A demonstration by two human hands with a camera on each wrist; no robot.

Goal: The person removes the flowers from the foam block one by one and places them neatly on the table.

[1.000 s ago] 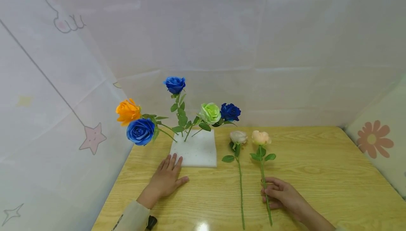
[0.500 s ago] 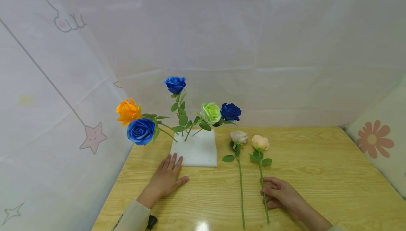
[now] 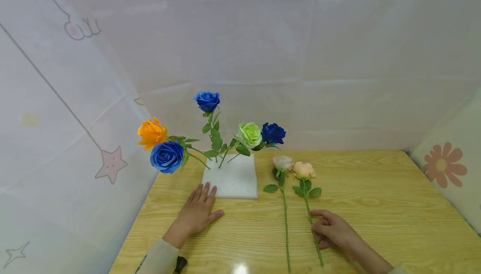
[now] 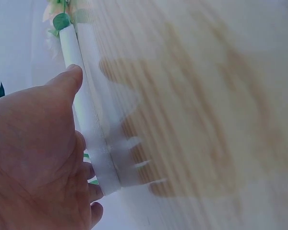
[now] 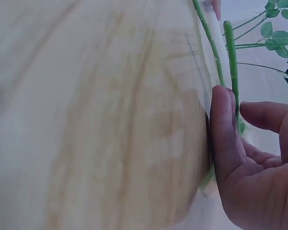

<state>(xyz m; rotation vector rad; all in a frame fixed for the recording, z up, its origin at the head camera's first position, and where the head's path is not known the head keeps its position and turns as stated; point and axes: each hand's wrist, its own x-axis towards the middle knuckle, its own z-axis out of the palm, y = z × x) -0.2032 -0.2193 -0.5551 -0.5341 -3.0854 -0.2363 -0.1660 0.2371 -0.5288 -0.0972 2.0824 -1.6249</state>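
Note:
My left hand (image 3: pixel 198 212) lies flat, its fingertips touching the front left of a white foam block (image 3: pixel 234 182). The left wrist view shows the thumb (image 4: pixel 69 81) along the block's edge. At the right, my right hand (image 3: pixel 335 231) pinches the green stem of a peach rose (image 3: pixel 304 170) between thumb and fingers. That stem (image 5: pixel 233 62) also shows in the right wrist view. Just left of it a cream rose (image 3: pixel 282 163) lies on the table, the two blossoms close together.
Stuck in the foam are an orange rose (image 3: pixel 152 133), a light green rose (image 3: pixel 249 135) and several blue roses, one upright blue rose (image 3: pixel 207 101) at the back. The wooden table (image 3: pixel 379 199) meets a pale cloth wall (image 3: pixel 338 111). A black object (image 3: pixel 181 264) lies by the left sleeve.
The peach rose's blossom has swung left and slightly nearer to me, toward the cream rose, while my right hand keeps its pinch. My left hand has stayed on the foam.

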